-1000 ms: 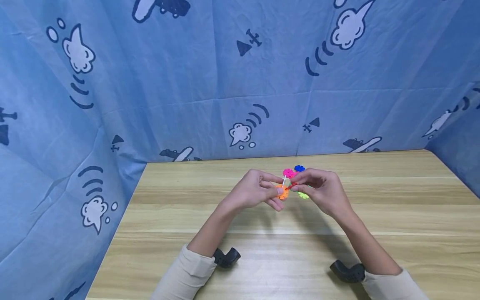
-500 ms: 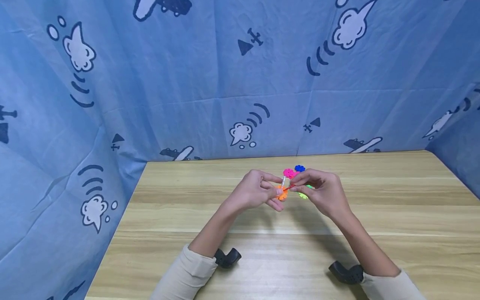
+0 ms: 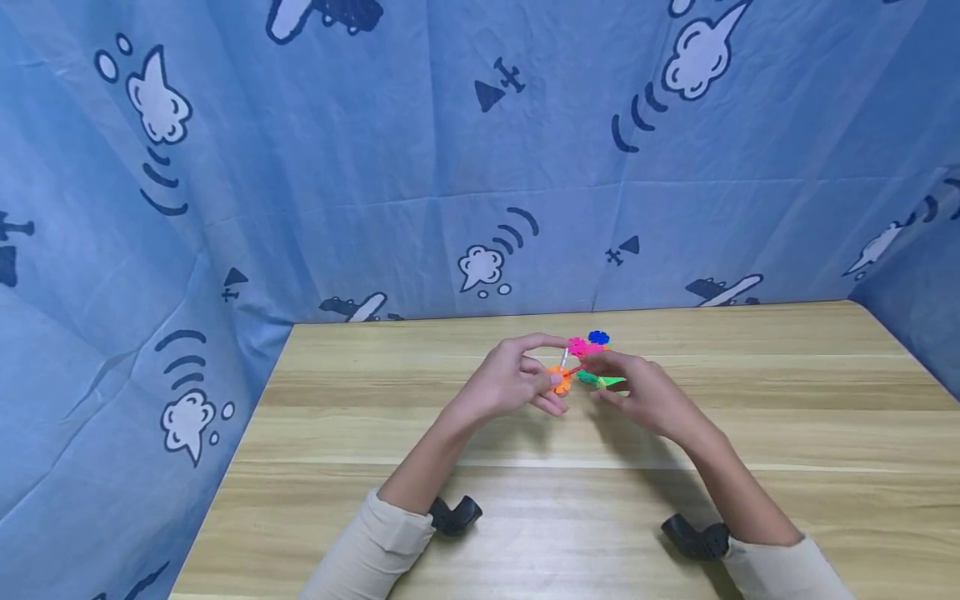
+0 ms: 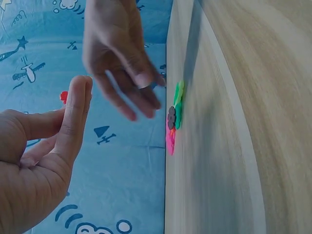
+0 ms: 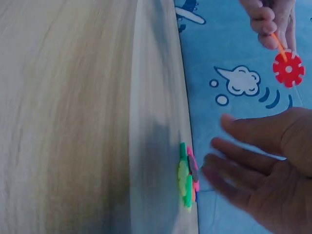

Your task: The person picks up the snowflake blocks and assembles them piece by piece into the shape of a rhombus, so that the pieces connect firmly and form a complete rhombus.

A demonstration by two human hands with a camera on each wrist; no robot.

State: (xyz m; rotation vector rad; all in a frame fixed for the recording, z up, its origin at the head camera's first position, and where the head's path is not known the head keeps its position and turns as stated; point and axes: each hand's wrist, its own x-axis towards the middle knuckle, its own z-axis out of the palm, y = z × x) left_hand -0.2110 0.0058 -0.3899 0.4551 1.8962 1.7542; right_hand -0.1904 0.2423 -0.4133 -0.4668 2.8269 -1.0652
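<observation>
My left hand (image 3: 506, 383) pinches an orange snowflake disc (image 3: 561, 382) between thumb and fingers above the table. A red snowflake disc (image 5: 288, 69) is slotted onto it, standing crosswise. In the head view a thin white piece (image 3: 565, 358) shows beside the orange disc; whether it is joined cannot be told. My right hand (image 3: 652, 396) is off the joined discs, fingers spread and holding nothing, just right of them. Near its fingers in the head view lie green discs (image 3: 588, 377), pink discs (image 3: 579, 346) and a blue disc (image 3: 598, 337).
The loose discs lie close together on the wooden table (image 3: 480, 492), towards its back edge; a dark disc (image 4: 171, 118) is among them. A blue patterned curtain (image 3: 375, 167) hangs behind and at the sides. Black devices (image 3: 457, 515) are strapped at both wrists.
My right hand, which gripped the red disc, has let go of it and its fingers have spread. The left hand keeps its hold, its index finger now more raised.
</observation>
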